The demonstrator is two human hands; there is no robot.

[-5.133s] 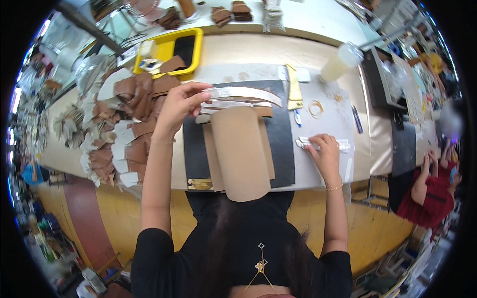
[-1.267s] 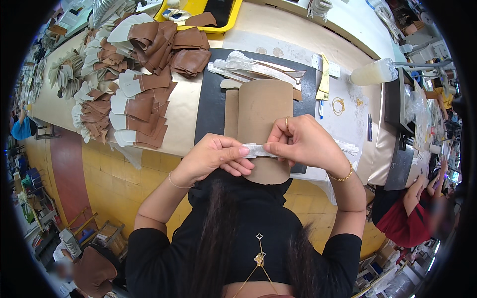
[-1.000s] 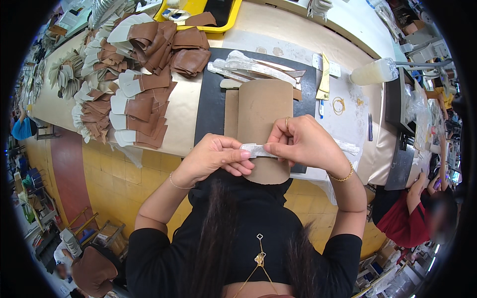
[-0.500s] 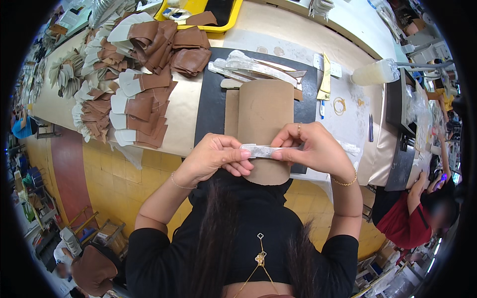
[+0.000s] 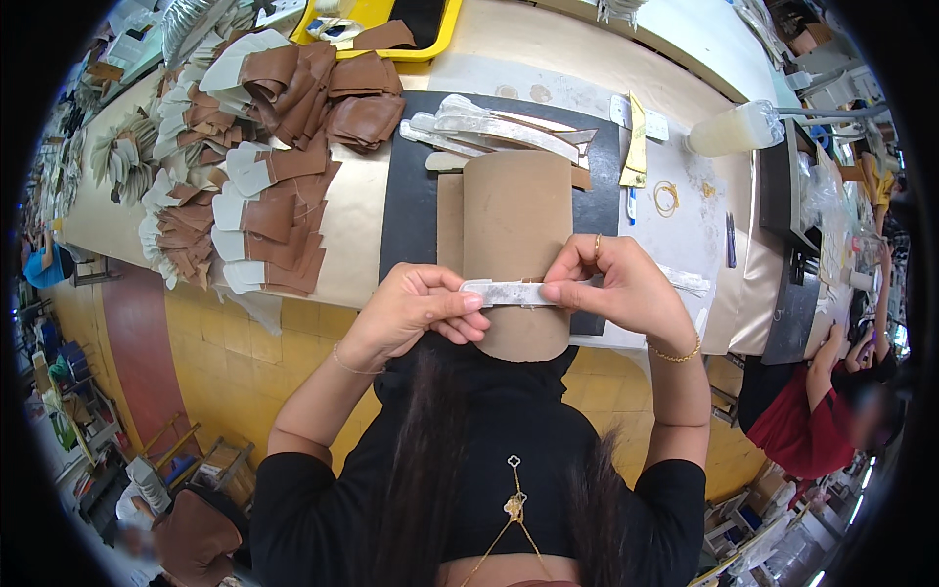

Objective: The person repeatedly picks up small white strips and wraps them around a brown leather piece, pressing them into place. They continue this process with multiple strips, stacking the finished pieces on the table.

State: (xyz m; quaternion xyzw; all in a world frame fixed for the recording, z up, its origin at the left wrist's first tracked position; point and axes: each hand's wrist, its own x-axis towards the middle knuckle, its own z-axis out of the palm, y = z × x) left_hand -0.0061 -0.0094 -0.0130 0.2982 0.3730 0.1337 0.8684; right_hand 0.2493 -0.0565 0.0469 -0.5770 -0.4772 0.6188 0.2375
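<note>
Beige worktop (image 5: 357,220) carries a black mat (image 5: 406,215), brown pieces (image 5: 266,213) heaped to its left. Over the mat sits a curved tan board (image 5: 518,220). Above its near end, the left hand (image 5: 423,305) and the right hand (image 5: 611,293) each have fingers pinched on opposite ends of a white strip (image 5: 509,293).

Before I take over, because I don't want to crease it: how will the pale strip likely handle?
The pale strip is probably light: the left hand and right hand pinch it in their fingers. It seems fairly stiff, spanning between them without visible sag, though tension could explain that.
</note>
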